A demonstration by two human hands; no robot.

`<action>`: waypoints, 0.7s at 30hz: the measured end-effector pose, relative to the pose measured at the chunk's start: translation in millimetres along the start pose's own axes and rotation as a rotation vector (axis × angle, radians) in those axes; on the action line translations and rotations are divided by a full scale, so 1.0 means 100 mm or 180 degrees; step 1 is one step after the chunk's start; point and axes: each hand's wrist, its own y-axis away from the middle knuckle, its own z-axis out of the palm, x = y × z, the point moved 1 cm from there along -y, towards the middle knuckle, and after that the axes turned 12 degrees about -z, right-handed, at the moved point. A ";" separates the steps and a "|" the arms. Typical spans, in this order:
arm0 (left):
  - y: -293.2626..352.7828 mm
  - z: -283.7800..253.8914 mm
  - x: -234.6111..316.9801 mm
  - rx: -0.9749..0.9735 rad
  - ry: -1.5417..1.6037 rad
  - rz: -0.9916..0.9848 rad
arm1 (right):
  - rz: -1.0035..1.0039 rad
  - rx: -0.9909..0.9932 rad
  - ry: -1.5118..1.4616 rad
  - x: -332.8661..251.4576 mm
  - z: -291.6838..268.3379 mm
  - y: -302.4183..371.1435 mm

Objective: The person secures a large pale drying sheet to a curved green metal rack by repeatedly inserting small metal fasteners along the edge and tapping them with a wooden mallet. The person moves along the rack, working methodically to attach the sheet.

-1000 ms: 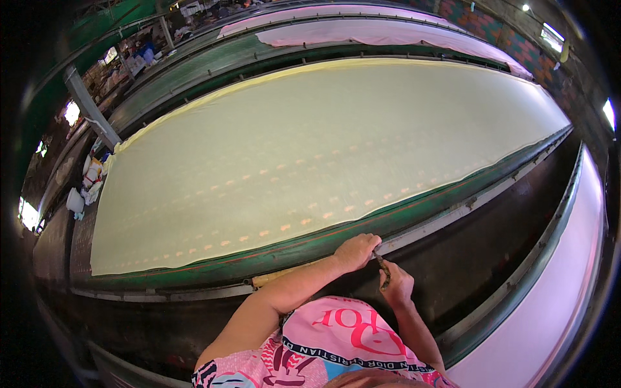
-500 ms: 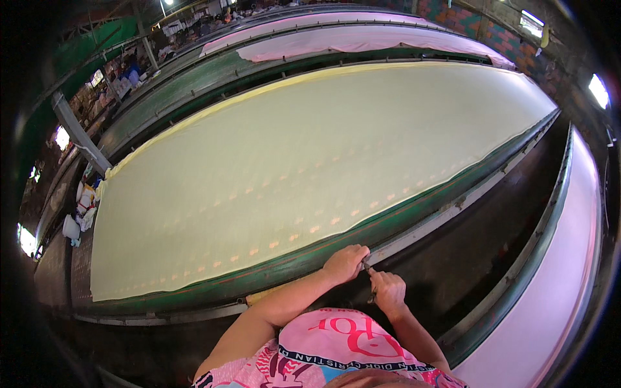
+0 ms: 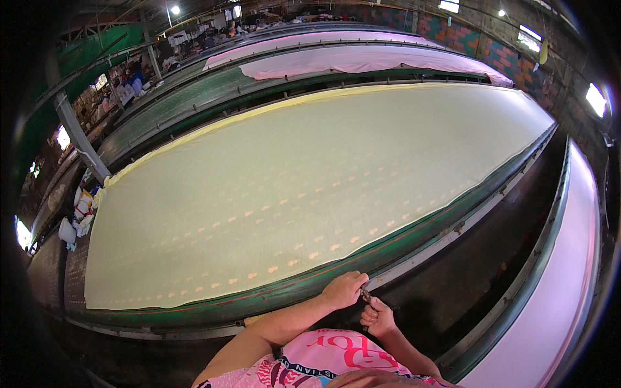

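Observation:
My right hand (image 3: 378, 317) is closed around a small dark metal tool (image 3: 365, 295); its upper end sticks out toward my left hand, and its exact kind is too small to tell. My left hand (image 3: 346, 290) has its fingers bent and pressed together at the pale metal rail (image 3: 404, 266) along the table's near edge. Whatever lies inside those fingers is hidden, though the tool's tip reaches them. Beyond the rail, a long green-edged table (image 3: 259, 294) carries a pale yellow cloth (image 3: 310, 168) with rows of small orange marks.
At the right stands another long table with light pink cloth (image 3: 550, 278), across a dark aisle (image 3: 466, 278). Farther tables hold pink cloth (image 3: 362, 59). A grey post (image 3: 81, 139) rises at the left, near a white bucket (image 3: 67, 230).
The view has tilted up, so the table and my hands sit lower in the picture. My right hand has turned, showing more of the tool. My left hand stays at the rail.

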 end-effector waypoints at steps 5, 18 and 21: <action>0.03 0.01 -0.03 0.0040 0.0056 0.0047 | -0.0325 0.0115 0.1111 -0.07 0.11 0.10; 0.05 -0.15 0.11 0.0171 -0.0139 0.0194 | -0.3388 -0.0363 0.6696 -0.27 0.59 0.22; 0.03 -0.11 0.02 0.0149 -0.0270 0.0192 | -0.3768 -0.0539 0.6908 -0.28 0.61 0.20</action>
